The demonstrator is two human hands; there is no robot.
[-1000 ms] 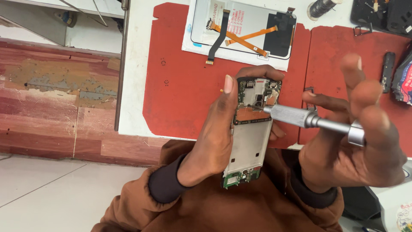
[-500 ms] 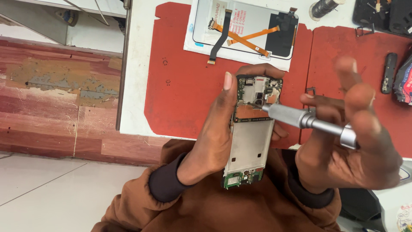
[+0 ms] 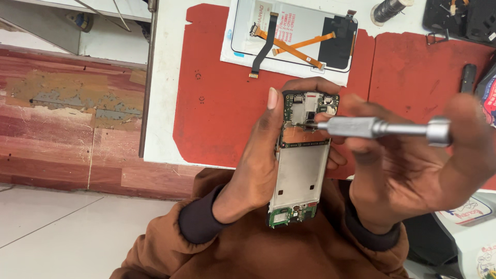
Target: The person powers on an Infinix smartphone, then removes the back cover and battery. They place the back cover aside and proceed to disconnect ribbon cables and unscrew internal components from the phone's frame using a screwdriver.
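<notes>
Our left hand (image 3: 256,165) gripped the open phone (image 3: 302,160). Our right hand (image 3: 413,170) pinched a silver screwdriver (image 3: 382,127), its tip touching the phone's top.

Screwdriver (image 3: 382,127) is showing brushed, knurled metal. Opened phone (image 3: 302,160) is showing a dull metal plate and green circuit boards. Red mat (image 3: 222,103) is looking matt, rubbery.

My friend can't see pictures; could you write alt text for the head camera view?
A left hand holds an opened phone frame while the right hand presses a silver screwdriver onto its circuit board, above a red mat with a replacement screen.
</notes>
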